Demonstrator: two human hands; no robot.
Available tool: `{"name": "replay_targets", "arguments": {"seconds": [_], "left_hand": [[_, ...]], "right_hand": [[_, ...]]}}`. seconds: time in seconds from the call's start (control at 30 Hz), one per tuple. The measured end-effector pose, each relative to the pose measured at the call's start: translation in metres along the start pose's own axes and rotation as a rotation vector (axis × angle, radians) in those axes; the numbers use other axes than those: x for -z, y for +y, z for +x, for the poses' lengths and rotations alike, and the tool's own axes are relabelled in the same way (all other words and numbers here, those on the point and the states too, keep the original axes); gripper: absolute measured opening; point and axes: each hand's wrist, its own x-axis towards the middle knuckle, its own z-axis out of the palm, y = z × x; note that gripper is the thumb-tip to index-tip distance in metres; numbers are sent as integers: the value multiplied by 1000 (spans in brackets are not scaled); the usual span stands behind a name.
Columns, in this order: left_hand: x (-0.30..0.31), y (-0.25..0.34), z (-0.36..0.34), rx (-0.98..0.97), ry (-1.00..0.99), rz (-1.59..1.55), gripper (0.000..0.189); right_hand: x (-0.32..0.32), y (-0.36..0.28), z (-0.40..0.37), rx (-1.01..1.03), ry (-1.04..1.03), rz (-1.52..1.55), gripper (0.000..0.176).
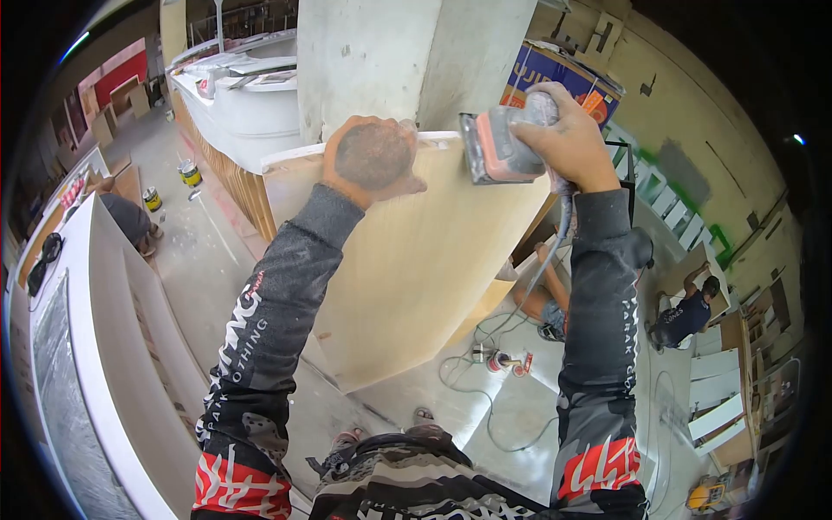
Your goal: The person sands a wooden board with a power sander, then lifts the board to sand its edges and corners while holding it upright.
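My right hand (568, 134) is wrapped around the grip of an orange and grey electric sander (511, 147). The sander's flat pad faces left, close to the top right corner of a pale wooden panel (390, 269). A grey power cord (565, 217) runs down from the tool past my right forearm. The panel stands upright in front of me, with a white top edge. My left hand (373, 158) is closed over that edge, left of the sander, its fingers mostly hidden.
A whitish pillar (373, 69) rises behind the panel. White curved furniture (113, 347) stands at left, near a crouching person (130, 221). Behind the panel are another person's legs (550, 299); a person in dark clothing (689, 316) is far right. Cord and a tool (497, 360) lie on the floor.
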Motion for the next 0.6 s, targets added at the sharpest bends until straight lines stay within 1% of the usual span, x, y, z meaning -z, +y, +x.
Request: {"name": "replay_targets", "arguments": {"seconds": [0.03,0.1,0.17,0.33,0.37,0.4,0.43,0.47,0.5,0.53,0.6], "left_hand": [[-2,0,1,0,-8,20,61],[-6,-2,2,-17,18,12,61],[-2,0,-2,-28,46,5,61],[8,1,-1,-21,-26,-43,61],[6,-1,-2,-15,-27,-46,61],[3,-1,-3,-25,17,-59,60],[4,0,-4,-38,62,-72,60],[6,0,-3,-39,62,-75,60],[8,2,-2,-13,11,-61,59],[11,4,-1,10,-43,-45,58],[11,3,-2,0,-39,-52,57]], "right_hand": [[-3,-9,-3,56,10,-6,68],[-4,-23,-6,59,-3,8,68],[-6,-24,-7,67,-16,24,68],[2,8,10,-8,34,17,67],[2,13,11,-41,7,56,66],[0,19,11,-39,2,54,66],[-1,18,9,-25,9,78,65],[-1,16,6,-13,18,102,64],[0,15,2,-17,18,99,64],[0,1,-2,-6,1,86,64],[-2,-18,-10,-8,-13,72,64]]}}
